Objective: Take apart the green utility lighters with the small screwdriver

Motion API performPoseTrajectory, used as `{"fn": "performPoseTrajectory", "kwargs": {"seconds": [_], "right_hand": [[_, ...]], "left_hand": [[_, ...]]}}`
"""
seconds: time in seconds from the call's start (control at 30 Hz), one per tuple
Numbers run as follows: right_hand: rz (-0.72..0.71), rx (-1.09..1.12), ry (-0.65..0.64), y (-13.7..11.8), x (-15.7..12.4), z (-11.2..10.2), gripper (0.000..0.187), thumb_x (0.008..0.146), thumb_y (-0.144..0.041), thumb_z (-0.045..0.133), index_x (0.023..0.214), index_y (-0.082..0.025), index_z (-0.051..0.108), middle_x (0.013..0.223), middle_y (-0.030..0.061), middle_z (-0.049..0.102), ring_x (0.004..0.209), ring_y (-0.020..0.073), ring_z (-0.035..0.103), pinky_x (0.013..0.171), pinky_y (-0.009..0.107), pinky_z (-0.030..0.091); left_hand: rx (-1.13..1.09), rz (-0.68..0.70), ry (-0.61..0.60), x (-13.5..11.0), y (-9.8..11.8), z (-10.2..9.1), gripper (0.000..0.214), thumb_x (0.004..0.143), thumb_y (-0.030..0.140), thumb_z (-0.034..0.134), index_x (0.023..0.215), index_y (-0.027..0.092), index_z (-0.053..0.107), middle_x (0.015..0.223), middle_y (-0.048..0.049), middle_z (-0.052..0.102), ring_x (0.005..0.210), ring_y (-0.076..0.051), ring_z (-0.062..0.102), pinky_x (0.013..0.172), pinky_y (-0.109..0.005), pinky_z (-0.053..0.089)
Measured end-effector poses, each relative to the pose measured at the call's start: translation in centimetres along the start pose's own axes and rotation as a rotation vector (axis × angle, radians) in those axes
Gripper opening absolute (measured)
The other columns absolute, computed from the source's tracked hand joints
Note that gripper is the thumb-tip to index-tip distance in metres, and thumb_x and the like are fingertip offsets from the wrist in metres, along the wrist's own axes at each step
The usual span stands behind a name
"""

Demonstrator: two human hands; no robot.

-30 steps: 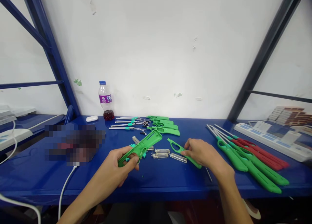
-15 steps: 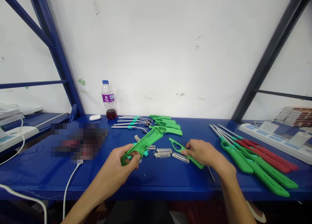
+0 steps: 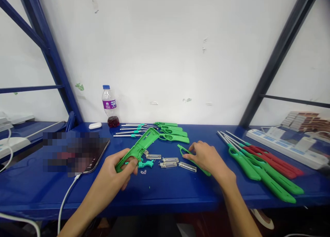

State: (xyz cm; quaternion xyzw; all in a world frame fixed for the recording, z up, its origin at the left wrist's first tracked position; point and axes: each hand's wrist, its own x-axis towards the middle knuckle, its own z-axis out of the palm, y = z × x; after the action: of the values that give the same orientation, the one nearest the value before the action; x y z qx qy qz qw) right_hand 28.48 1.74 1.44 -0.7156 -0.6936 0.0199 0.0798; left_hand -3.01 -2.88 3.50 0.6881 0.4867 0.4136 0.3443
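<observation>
My left hand (image 3: pixel 117 168) is closed around one end of a green lighter handle half (image 3: pixel 143 144), tilted up with its ribbed hollow inside showing. My right hand (image 3: pixel 206 158) is low over the blue table, with thumb and forefinger around another green lighter handle half (image 3: pixel 206 172) near its trigger loop. The palm covers part of that piece. Between the hands lie several clear fuel tanks (image 3: pixel 168 165). Close to my left fingers are teal triggers (image 3: pixel 146 164) and small clear plastic bits (image 3: pixel 143 172).
Behind lie several green handle pieces (image 3: pixel 176 139) and metal lighter rods (image 3: pixel 127 135). Whole green lighters (image 3: pixel 270 177) and red lighters (image 3: pixel 278 163) rest at right, beside a power strip (image 3: pixel 286 147). A drink bottle (image 3: pixel 110 108), white case (image 3: pixel 95 125) and cabled phone (image 3: pixel 99 158) stand or lie left.
My right hand has slid left along the green handle half toward its loop. A thin rod seen below that hand no longer shows. My left hand has lowered slightly; the whole view has shifted.
</observation>
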Motion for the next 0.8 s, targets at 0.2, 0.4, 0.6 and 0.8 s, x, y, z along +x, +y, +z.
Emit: {"fn": "performPoseTrajectory", "kwargs": {"seconds": [0.2,0.4,0.6,0.8], "right_hand": [[-0.018,0.015,-0.014,-0.7,-0.2,0.1,0.03,0.102,-0.041,0.061,0.113,-0.016,0.073,0.119,0.0165,0.071,0.114,0.034,0.064,0.088,0.04,0.043],[-0.056,0.06,-0.026,-1.0,-0.3,-0.2,0.028,0.102,-0.037,0.062,0.118,-0.016,0.071,0.123,0.0167,0.069,0.117,0.0342,0.061,0.091,0.042,0.044],[-0.107,0.099,-0.006,-1.5,-0.3,-0.2,0.037,0.102,-0.042,0.06,0.124,-0.014,0.067,0.124,0.017,0.067,0.116,0.034,0.061,0.092,0.045,0.045],[-0.21,0.094,-0.01,-1.1,-0.2,0.2,0.03,0.105,-0.038,0.057,0.121,-0.015,0.067,0.122,0.0149,0.067,0.117,0.0326,0.059,0.095,0.045,0.046]], "left_hand": [[-0.015,0.006,0.005,0.3,-0.7,-0.4,0.043,0.095,0.056,0.057,0.071,0.021,0.058,0.046,0.0086,0.045,0.041,-0.009,0.04,0.048,-0.023,0.032],[-0.05,-0.012,-0.017,0.4,-0.8,-0.5,0.04,0.094,0.055,0.061,0.074,0.021,0.059,0.055,0.0069,0.051,0.043,-0.009,0.042,0.049,-0.024,0.032],[-0.063,-0.003,-0.025,0.7,-1.2,-0.5,0.035,0.094,0.051,0.063,0.078,0.02,0.061,0.06,0.0064,0.055,0.043,-0.008,0.042,0.048,-0.023,0.031],[-0.092,-0.003,-0.032,0.9,-1.4,-0.4,0.031,0.094,0.048,0.064,0.082,0.02,0.06,0.072,0.0041,0.063,0.044,-0.007,0.046,0.049,-0.023,0.034]]}}
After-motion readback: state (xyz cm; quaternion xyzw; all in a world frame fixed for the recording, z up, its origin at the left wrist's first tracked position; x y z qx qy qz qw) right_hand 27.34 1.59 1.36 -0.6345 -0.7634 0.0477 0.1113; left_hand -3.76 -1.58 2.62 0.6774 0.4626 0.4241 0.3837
